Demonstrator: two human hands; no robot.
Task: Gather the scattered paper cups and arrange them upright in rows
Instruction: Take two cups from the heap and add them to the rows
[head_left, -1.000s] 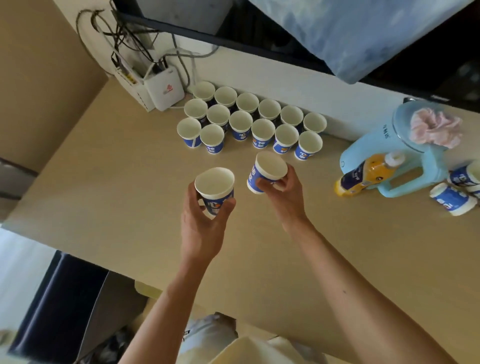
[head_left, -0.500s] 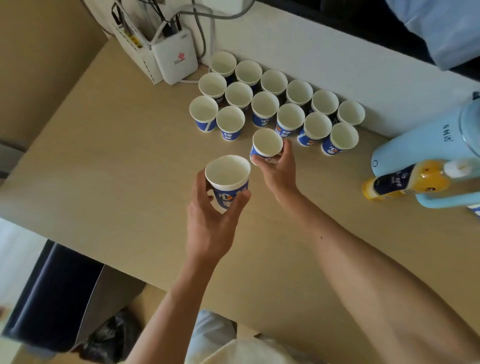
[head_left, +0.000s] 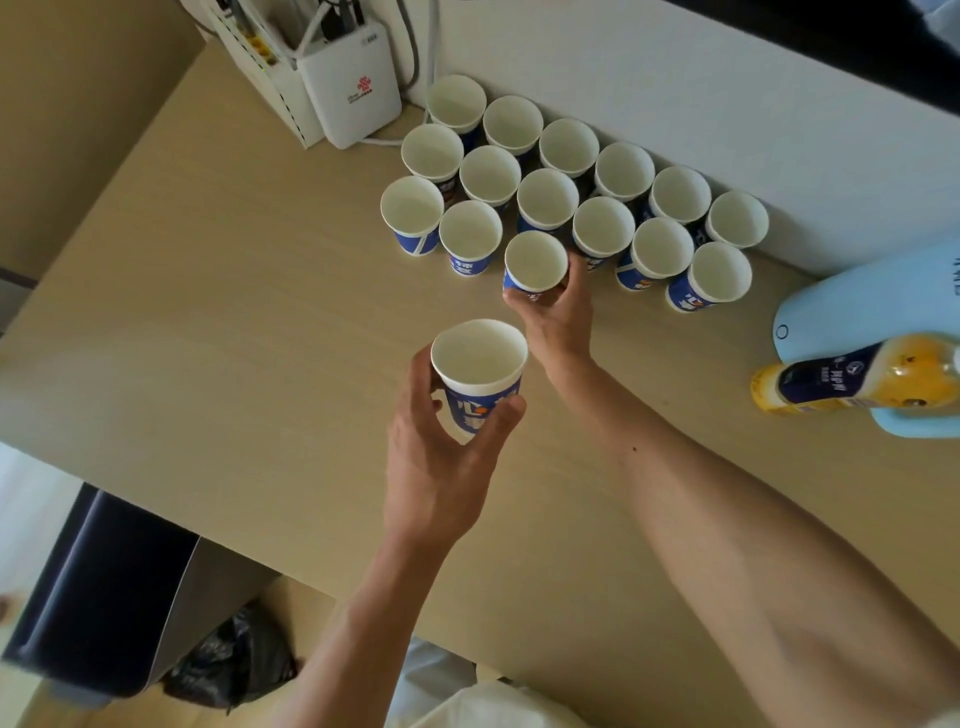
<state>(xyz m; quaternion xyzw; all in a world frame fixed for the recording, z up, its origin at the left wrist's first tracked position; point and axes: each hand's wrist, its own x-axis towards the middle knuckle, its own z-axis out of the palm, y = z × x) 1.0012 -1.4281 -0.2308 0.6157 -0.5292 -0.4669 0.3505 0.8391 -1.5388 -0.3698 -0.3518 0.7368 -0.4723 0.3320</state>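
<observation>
Several blue-and-white paper cups (head_left: 545, 198) stand upright in slanted rows on the pale wooden table (head_left: 218, 332), against the white back wall. My right hand (head_left: 558, 312) grips one upright cup (head_left: 535, 260) from its near side, at the front row between two standing cups; whether its base touches the table is hidden. Nearer to me, my left hand (head_left: 441, 457) holds another upright cup (head_left: 479, 371) above the table, fingers and thumb round its lower wall.
A white router box (head_left: 350, 88) with cables stands at the back left beside the rows. A light blue appliance (head_left: 872, 306) and a yellow bottle (head_left: 852, 382) lying on its side are at the right edge. A dark bin is below the table's near left edge.
My right hand has carried its cup forward from mid-table into the front row. My left hand keeps its cup, staying near the table's middle. The view has moved closer to the rows.
</observation>
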